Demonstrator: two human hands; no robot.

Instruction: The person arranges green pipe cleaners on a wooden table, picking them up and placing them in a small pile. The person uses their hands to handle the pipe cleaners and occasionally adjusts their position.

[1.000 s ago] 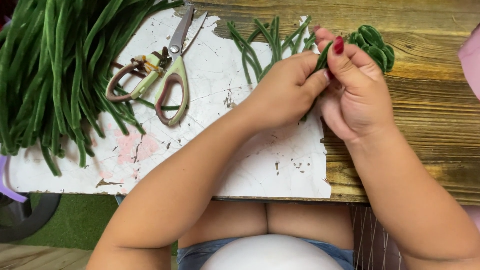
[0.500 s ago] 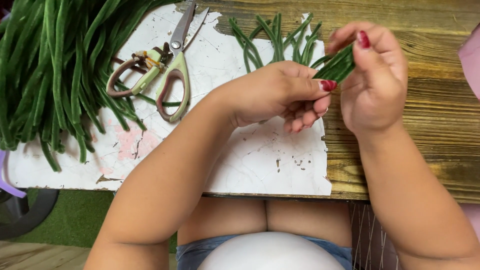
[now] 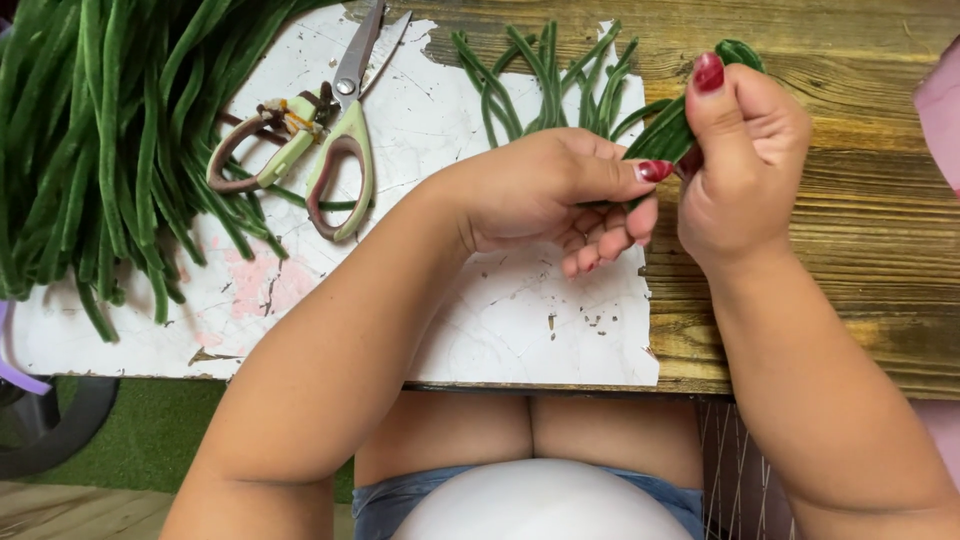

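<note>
Seen from above, a person sits at a wooden table [image 3: 850, 80] whose near-left part is covered by a worn white sheet with flaking paint [image 3: 500, 330]. The right hand [image 3: 745, 170] is raised over the right edge of that sheet, its fingers [image 3: 712, 95] — nails painted red — closed on a small bundle of long green beans [image 3: 668, 130]. The bundle slants up and away from the sheet, and its far end curls over above the right hand. The left hand [image 3: 560, 195] is just beside the right one, its thumb tip [image 3: 650, 172] pressed to the lower end of the same bundle; its other fingers are loosely curled below, over the sheet, and grip nothing that shows.

Beyond the left hand, at the far edge of the sheet, lies a loose bunch of cut green bean lengths [image 3: 555, 80], fanned out. Near the sheet's far-left corner rests a pair of kitchen scissors [image 3: 330, 150] with pale green handles, blades pointing away. A large heap of uncut long beans [image 3: 110, 130] spreads over the sheet's left side — some strands pass under the scissor handles.
</note>
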